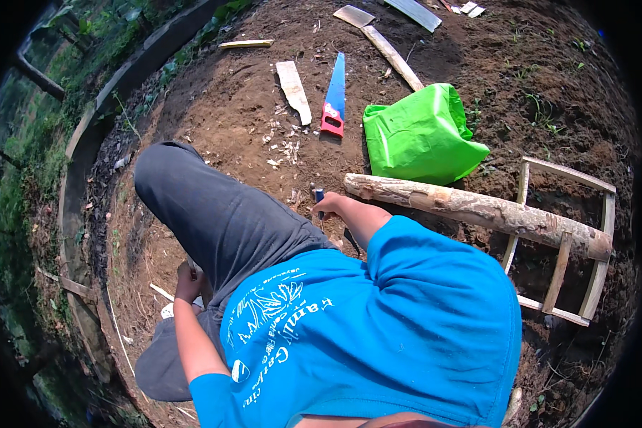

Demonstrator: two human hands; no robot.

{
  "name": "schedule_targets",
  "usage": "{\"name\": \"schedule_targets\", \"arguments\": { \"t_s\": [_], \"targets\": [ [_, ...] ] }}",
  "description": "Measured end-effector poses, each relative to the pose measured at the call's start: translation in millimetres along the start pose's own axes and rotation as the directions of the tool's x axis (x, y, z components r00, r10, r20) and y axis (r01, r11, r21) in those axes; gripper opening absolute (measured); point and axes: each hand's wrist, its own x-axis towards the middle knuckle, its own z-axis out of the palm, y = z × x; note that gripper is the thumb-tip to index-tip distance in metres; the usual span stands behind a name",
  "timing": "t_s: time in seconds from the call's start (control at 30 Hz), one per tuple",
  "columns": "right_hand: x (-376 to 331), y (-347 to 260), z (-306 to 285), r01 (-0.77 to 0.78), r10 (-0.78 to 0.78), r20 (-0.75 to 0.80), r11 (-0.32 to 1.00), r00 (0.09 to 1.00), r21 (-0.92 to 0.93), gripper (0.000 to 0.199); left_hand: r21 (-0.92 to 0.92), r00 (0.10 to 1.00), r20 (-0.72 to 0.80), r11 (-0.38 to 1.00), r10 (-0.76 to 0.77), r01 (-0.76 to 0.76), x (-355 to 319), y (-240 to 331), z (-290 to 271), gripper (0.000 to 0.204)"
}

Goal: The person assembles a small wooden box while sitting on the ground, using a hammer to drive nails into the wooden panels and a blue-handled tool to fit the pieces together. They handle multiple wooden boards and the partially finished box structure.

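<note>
My right hand [328, 206] is closed around a tool with a blue handle [319, 194], just off the near end of a peeled log [421, 197]. Most of that tool is hidden by the hand, so its kind does not show. Low on the left, my left hand [187, 283] sits against my bent leg with its fingers curled. A small pale patch shows at its fingertips, but what it grips is hidden by the leg. Beyond my right hand, a handsaw [334, 100] with a blue blade and red handle lies on the soil.
A bright green bag [421, 135] stands behind the log. The log's far end rests across a wooden slat frame [598, 285]. A pale board [293, 91], a long plank [392, 58] and wood chips [290, 150] lie on the dirt. A low wall [85, 132] curves along the left.
</note>
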Motion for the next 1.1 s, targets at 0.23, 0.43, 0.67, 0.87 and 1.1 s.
{"name": "schedule_targets", "arguments": {
  "t_s": [0.23,0.43,0.67,0.87,1.1],
  "targets": [
    [-2.9,-5.6,-2.5,0.028,-0.028,-0.003,0.999,1.0,-0.017,0.034,-0.072,1.0,-0.02,0.997,-0.012,0.01,4.1,-6.0,1.8,0.031],
    [-3.4,-11.7,-8.1,0.045,-0.044,0.025,0.998,0.999,-0.037,0.038,-0.027,0.999,-0.047,0.999,0.023,-0.024,11.7,-18.3,4.5,0.03],
    [-17.2,-17.6,-3.0,0.023,-0.024,-0.009,0.999,1.0,-0.028,0.041,-0.021,0.996,-0.087,0.999,0.033,-0.035,13.5,-21.7,3.3,0.031],
    [-17.0,-18.6,-2.3,-0.012,0.014,0.011,0.987,1.0,-0.161,0.042,-0.054,0.997,-0.074,0.999,-0.015,0.011,8.3,-17.3,-0.3,0.035],
    [2.5,3.6,-3.8,-0.081,0.073,-0.085,0.992,0.994,-0.096,0.039,0.043,0.986,-0.139,0.994,-0.094,0.101,-3.3,5.2,-4.6,0.042]
  ]
}}
